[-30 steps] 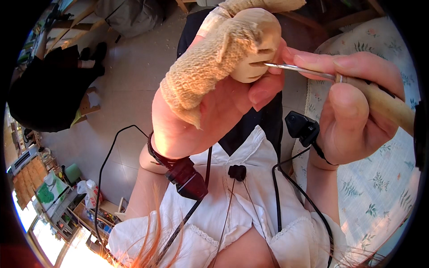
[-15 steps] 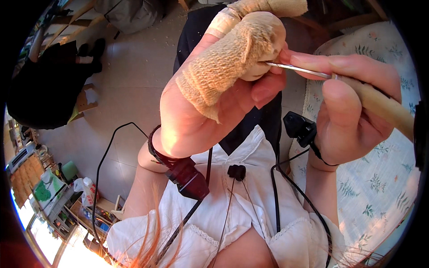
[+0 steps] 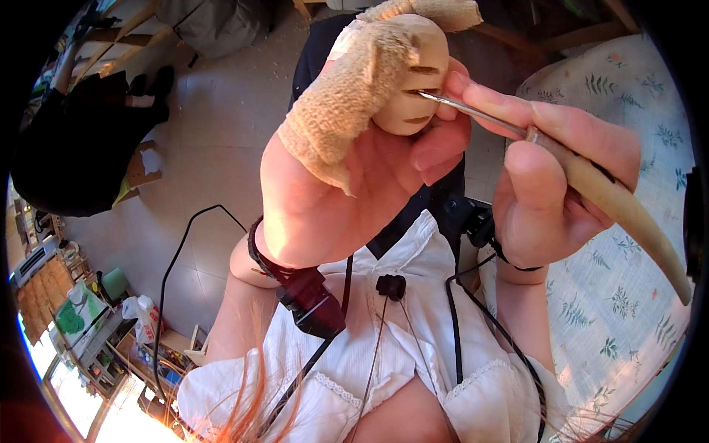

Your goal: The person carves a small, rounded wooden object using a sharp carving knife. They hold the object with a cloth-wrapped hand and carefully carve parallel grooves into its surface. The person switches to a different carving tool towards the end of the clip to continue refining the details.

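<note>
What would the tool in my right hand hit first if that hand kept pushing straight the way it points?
The right hand aims its carving tool leftward; the metal tip already meets the carved wooden head in the left hand, at a slit. Behind that, likely the bandaged thumb.

A white blouse (image 3: 384,347) with a lace-trimmed edge and open collar. The left thumb (image 3: 347,111) is wrapped in tan gauze bandage. A dark red device (image 3: 306,295) sits on a black strap at the left wrist. Thin black cables (image 3: 454,325) run down the chest, past a small black clip (image 3: 390,286).
</note>
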`<move>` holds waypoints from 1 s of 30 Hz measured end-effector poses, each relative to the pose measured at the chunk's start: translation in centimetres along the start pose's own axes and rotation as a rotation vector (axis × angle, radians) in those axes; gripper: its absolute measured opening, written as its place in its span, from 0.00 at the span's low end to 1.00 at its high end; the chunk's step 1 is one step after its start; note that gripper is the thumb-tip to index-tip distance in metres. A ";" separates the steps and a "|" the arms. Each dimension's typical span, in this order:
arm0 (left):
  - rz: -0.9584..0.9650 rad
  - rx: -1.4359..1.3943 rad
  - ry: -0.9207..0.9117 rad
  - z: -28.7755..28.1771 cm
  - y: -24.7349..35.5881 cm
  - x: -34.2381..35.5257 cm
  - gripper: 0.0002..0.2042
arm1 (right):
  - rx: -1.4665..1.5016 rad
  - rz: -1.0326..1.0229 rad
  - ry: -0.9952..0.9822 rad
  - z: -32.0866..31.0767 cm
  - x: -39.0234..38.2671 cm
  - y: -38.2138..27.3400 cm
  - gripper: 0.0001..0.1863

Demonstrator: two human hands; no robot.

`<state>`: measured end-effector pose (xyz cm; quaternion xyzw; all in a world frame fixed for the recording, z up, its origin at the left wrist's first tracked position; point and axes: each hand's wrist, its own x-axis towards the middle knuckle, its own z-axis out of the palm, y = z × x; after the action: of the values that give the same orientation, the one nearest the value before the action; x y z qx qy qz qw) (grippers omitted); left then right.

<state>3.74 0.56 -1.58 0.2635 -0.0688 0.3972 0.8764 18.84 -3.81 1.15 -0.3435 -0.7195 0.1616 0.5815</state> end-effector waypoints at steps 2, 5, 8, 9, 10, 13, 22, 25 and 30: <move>-0.008 -0.036 -0.044 0.0 -0.1 0.2 0.29 | 0.063 0.046 -0.004 0.1 -0.2 0.0 0.11; -0.046 -0.083 -0.033 0.0 0.1 0.1 0.28 | 0.227 0.097 0.093 0.6 -0.2 -0.1 0.11; -0.071 -0.043 0.152 1.5 0.5 0.0 0.29 | 0.180 0.133 0.122 0.5 -0.1 -0.5 0.10; -0.052 -0.030 0.148 1.6 0.4 0.0 0.29 | 0.148 0.142 0.134 0.4 -0.1 -0.5 0.10; -0.032 -0.014 0.145 1.8 0.3 0.0 0.30 | 0.119 0.150 0.145 0.3 -0.2 -0.5 0.10; 0.039 0.041 -0.049 0.5 -0.3 0.0 0.32 | 0.091 0.167 0.209 0.4 -0.4 -0.5 0.09; -0.011 0.115 0.290 2.6 -0.5 -0.4 0.29 | -0.021 0.199 0.173 0.0 0.6 -1.2 0.07; -0.014 0.078 0.178 1.7 -0.2 -0.5 0.27 | -0.055 0.194 0.165 0.1 0.6 -1.4 0.07; -0.123 0.444 0.312 2.3 0.3 -0.2 0.25 | -0.014 0.145 0.188 0.9 0.0 -1.0 0.08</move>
<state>3.57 -0.53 0.43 0.3884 0.1718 0.3845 0.8196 17.71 -4.37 1.51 -0.4125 -0.6364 0.1653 0.6305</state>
